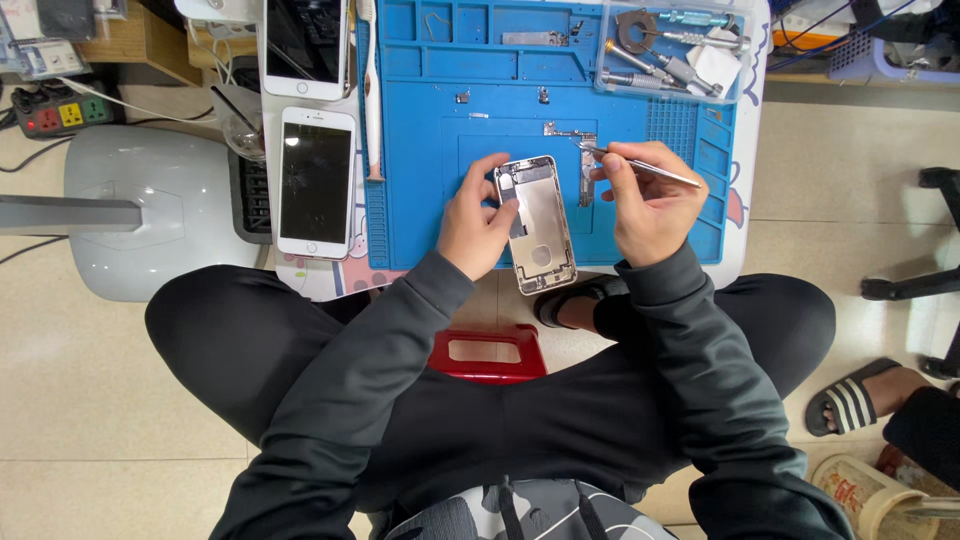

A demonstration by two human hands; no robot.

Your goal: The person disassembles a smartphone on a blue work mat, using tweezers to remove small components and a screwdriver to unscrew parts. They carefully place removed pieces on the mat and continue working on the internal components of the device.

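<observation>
2 hands work over the near edge of a blue repair mat (pixel 420 190). The left hand (pixel 473 222) is closed on the left side of an opened phone housing (pixel 535 224), thumb and fingers gripping it. The housing lies between the hands, its long axis running away from the person and tilted slightly; its near end hangs over the table edge. The right hand (pixel 650 205) is pinched around thin metal tweezers (pixel 640 165), whose tip points left, just beside the upper right corner of the housing. Near that tip lies a small metal bracket (pixel 585 165). Further left lie 2 white phones (pixel 314 180). At the far right corner stands a clear tray of screwdrivers (pixel 672 50).
</observation>
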